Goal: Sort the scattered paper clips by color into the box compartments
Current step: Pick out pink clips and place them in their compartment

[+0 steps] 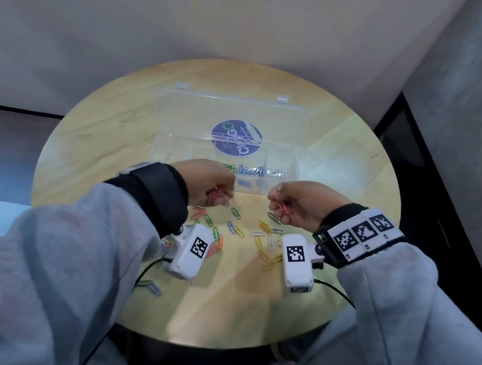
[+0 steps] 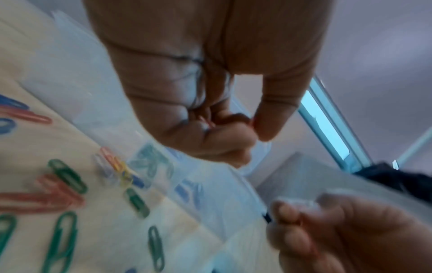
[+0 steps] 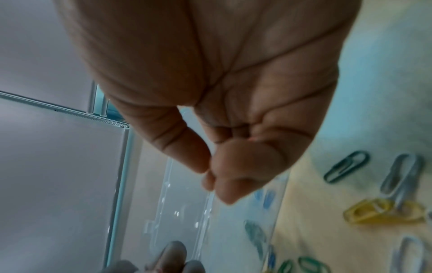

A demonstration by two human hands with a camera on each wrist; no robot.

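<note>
While both hands, left hand [image 1: 204, 183] and right hand [image 1: 299, 206], pinch red wire paper clips [image 1: 283, 208], the clear plastic compartment box [image 1: 283, 169] just beyond them already holds green, blue and white; many scattered coloured clips [image 1: 263, 238] remain beneath the wrists.

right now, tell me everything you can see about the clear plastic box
The box is clear plastic, long and low, split by thin walls into compartments. Its hinged lid stands open at the back, with two clasps on top and a round purple sticker. Green, blue and white paper clips lie in separate compartments. It sits on the round wooden table, just beyond both hands, neither touching it.
</note>
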